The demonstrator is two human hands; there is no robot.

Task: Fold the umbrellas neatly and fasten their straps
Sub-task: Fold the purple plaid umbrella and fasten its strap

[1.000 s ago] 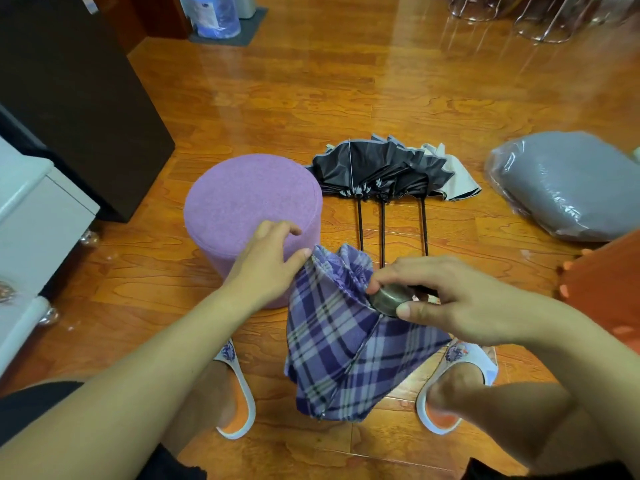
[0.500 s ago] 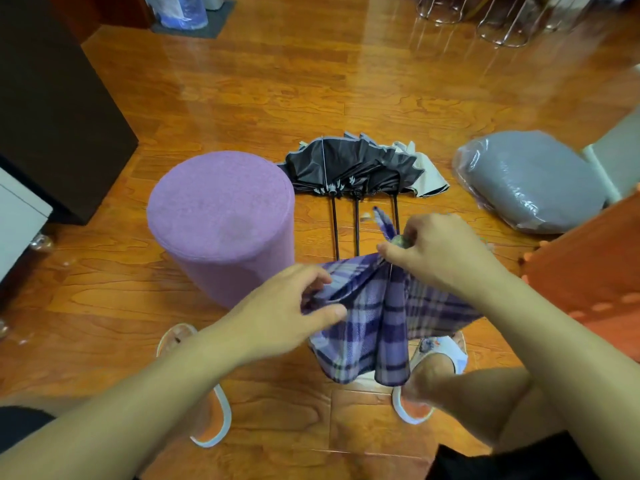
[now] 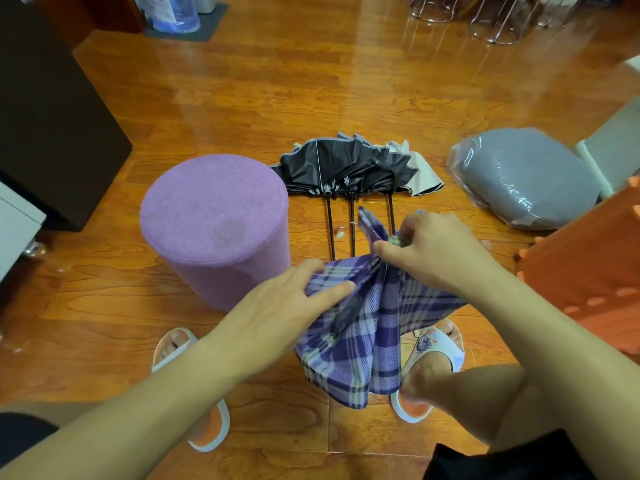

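I see my right hand (image 3: 433, 251) pinching the top of the purple plaid fabric umbrella (image 3: 367, 327) held above the wooden floor (image 3: 277, 109) between my feet, while my left hand (image 3: 277, 317) grips a canopy fold.

The purple plaid cloth umbrella (image 3: 363, 327) looks thin, smooth and faintly sheeny under the fingers (image 3: 332, 294). Just beyond them, the round lilac stool (image 3: 214, 216) wears matt, fuzzy felt-like fabric. The orange-brown wooden floor (image 3: 277, 109) is glossy and reflective. The grey cushion (image 3: 519, 174) sits in crinkled shiny plastic wrap.
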